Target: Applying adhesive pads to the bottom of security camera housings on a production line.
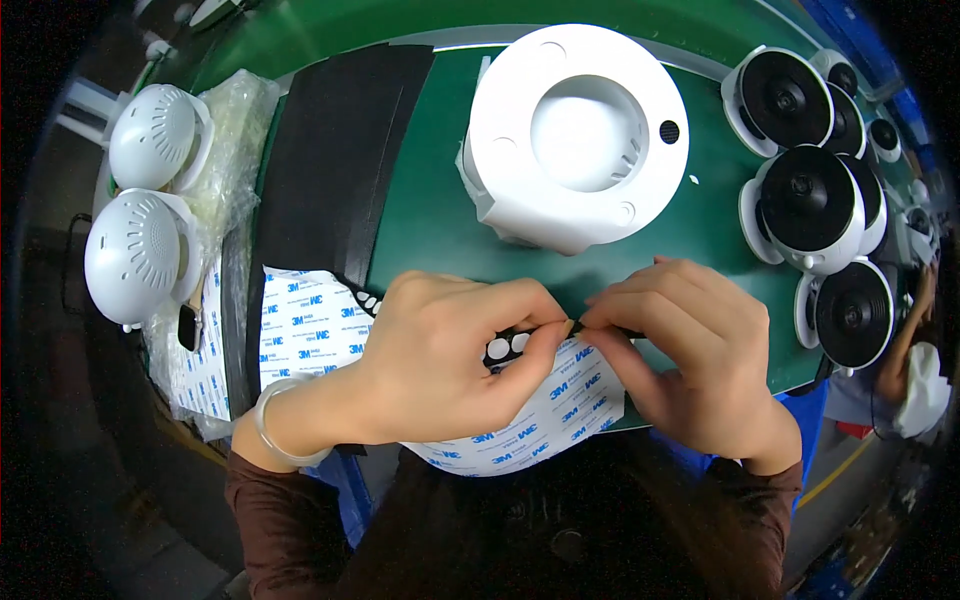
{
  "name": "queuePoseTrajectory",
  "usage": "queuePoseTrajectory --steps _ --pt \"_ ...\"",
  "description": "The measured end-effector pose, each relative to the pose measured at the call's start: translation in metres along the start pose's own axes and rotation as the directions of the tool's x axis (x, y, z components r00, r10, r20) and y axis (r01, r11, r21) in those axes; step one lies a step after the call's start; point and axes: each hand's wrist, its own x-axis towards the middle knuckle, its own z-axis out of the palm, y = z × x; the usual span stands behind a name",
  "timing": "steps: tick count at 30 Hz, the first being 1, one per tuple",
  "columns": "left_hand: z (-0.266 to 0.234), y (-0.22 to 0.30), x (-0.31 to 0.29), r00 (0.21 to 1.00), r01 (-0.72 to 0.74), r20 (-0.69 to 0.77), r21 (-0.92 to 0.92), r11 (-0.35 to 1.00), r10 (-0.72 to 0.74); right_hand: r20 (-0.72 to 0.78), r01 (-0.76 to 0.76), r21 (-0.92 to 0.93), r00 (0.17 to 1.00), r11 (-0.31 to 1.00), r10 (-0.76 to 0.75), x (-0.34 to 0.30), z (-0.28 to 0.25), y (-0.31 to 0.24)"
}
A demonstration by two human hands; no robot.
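Left hand [450, 345] and right hand [695, 350] both pinching one dotted black strip [509, 346] mid-frame, two white domes [132, 255] upper left, one chunky white ring [505, 125] up top.

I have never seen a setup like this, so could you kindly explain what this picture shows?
Certainly. There is no machine here: a person works with bare hands, and a wide fisheye camera on their head looks down, which bends straight edges.

On the green table stands a large white ring-shaped housing. Left of it lies a black sheet; further left are two white slotted units by clear plastic wrap. At right is a cluster of white units with black round faces.

The left hand pinches a tiny piece at the upper edge of a blue-printed white sheet. The right hand has its fingertips right beside it; whether they grip it is unclear.
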Motion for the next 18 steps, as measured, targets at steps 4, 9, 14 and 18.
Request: queuePoseTrajectory --steps 4,9,14,18 --pt "-0.001 0.001 0.000 0.999 -0.022 -0.040 0.007 1.000 0.022 -0.026 0.015 -0.004 1.000 1.000 -0.015 0.003 0.000 0.000" --pt "-0.009 0.010 0.002 0.993 0.119 -0.022 0.009 0.993 -0.119 -0.069 0.088 0.017 0.994 0.996 -0.087 0.003 -0.005 -0.004" --pt "-0.006 -0.001 0.001 0.990 0.115 -0.080 -0.021 0.993 -0.116 -0.293 -0.082 0.035 0.952 0.996 0.089 0.013 -0.017 0.009" --pt "-0.005 -0.001 0.002 0.994 0.091 -0.056 0.021 0.996 -0.090 -0.274 -0.090 0.033 0.957 0.995 0.095 0.021 -0.015 0.016"
